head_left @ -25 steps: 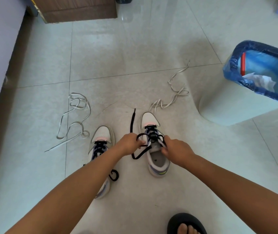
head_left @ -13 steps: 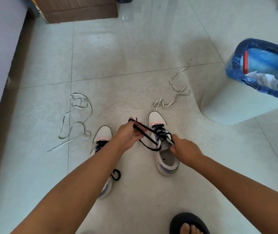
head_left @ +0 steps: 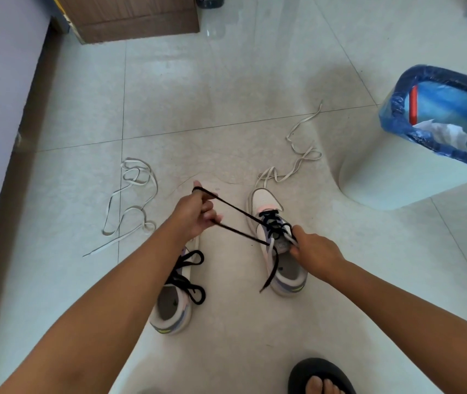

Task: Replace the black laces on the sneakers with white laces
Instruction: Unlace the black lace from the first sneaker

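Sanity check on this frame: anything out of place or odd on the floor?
Nothing damaged or spilled. Two white laces lie tangled on the floor, presumably the replacements. The left sneaker is askew, its black lace still tied. The left hand pulls a loop of black lace from the right sneaker.

Domestic interior, likely a home room. Evidence: glossy pale floor tiles [head_left: 226,81], a plastic waste bin [head_left: 414,177] lined with a blue bag [head_left: 397,109], wooden furniture [head_left: 130,18] against the wall, slippered foot [head_left: 321,378].
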The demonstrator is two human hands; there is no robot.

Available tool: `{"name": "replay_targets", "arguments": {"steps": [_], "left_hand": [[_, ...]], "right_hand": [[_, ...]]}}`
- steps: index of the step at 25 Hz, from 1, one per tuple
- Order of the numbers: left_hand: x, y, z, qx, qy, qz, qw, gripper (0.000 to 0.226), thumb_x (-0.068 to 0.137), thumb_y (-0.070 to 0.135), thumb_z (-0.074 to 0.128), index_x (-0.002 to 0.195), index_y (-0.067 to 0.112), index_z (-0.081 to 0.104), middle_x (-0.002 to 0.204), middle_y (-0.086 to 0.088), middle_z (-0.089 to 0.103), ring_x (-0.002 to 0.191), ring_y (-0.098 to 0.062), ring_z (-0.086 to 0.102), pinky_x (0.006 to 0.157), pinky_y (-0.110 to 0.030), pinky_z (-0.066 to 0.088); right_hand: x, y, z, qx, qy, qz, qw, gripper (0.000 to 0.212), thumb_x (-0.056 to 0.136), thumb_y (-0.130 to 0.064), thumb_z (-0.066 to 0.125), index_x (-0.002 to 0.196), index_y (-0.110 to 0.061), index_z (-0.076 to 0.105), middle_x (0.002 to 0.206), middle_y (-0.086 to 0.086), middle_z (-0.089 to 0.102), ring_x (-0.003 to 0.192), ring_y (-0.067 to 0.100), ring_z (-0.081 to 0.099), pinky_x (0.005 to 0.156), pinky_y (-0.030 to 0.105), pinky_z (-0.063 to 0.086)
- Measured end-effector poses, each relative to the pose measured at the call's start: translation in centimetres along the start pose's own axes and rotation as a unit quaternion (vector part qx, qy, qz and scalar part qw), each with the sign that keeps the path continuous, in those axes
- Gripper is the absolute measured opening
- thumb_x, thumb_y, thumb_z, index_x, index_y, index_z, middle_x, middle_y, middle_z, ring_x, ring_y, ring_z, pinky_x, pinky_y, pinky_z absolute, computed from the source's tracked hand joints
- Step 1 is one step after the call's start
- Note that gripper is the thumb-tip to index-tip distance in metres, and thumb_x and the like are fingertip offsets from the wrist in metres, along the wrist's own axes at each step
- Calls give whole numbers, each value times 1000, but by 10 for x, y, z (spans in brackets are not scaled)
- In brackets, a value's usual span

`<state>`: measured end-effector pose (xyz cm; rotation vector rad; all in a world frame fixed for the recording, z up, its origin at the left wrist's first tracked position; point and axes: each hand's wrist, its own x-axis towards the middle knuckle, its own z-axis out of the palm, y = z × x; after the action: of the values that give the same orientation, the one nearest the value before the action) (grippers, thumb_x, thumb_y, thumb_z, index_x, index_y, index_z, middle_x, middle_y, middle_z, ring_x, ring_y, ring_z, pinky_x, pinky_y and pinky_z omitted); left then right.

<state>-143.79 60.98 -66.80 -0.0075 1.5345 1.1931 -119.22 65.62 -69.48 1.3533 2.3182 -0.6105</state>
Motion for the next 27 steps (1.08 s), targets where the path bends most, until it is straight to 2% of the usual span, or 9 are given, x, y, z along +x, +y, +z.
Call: {"name": "replay_targets", "arguments": {"steps": [2,5,8,11,14,17,19,22,27], "left_hand": [[-1,8,-11,255,16,61,965,52,99,47,31,72,9,53,45,3,41,42,-16,44,43,-20,35],[7,15,-30,688,115,210,685,44,102,38,29,90,5,56,80,-10,61,76,-29,60,56,-28,34],[9,13,-28,843,125,215,477,16,99,17,43,109,6,50,95,-5,65,58,-16,52,45,-25,23],[10,10,-38,906,113,203,354,33,85,3,57,115,6,44,98,-1,62,76,-12,61,45,-25,22],[5,12,-46,891,93,219,388,38,91,13,52,126,10,38,109,-5,57,94,-21,60,69,-32,42],[-12,-11,-18,840,27,256,477,59,95,36,42,145,16,18,136,-12,38,122,-29,41,101,-43,31],[-28,-38,10,787,-12,310,533,52,96,40,36,141,15,26,135,-12,41,120,-28,43,97,-41,33],[-47,-82,42,726,-90,211,648,43,98,45,32,123,10,38,115,-13,58,102,-33,58,72,-35,38],[-38,-108,52,742,-53,135,654,34,98,15,36,129,1,31,116,-14,62,103,-32,62,77,-34,45]], "right_hand": [[0,1,0,5,-1,1,1000,15,94,-27,42,97,-18,31,83,8,56,65,26,45,54,31,29],[1,2,-2,-3,-9,5,1000,18,94,-28,42,94,-18,27,89,11,60,66,27,45,56,30,31],[3,3,-7,-7,-22,8,1000,19,94,-28,43,93,-17,28,92,13,60,68,27,45,58,30,32],[1,7,-10,0,-35,23,999,18,93,-28,44,93,-16,30,94,13,60,71,27,47,60,30,34],[-2,12,-12,5,-34,31,999,19,94,-31,45,92,-16,32,96,12,61,72,26,49,61,31,35],[-5,8,-13,67,-34,45,996,29,96,-45,41,86,-18,37,90,9,61,66,23,54,56,30,41],[-6,2,-14,196,-38,59,978,35,96,-49,40,78,-18,40,78,7,59,53,23,56,49,29,45],[-7,-3,-10,300,-15,59,952,32,98,-38,42,76,-15,43,74,10,57,61,26,55,53,33,48],[-1,-2,-7,130,25,-9,991,23,101,-31,36,86,-16,45,81,9,58,79,30,57,62,36,40]]}}
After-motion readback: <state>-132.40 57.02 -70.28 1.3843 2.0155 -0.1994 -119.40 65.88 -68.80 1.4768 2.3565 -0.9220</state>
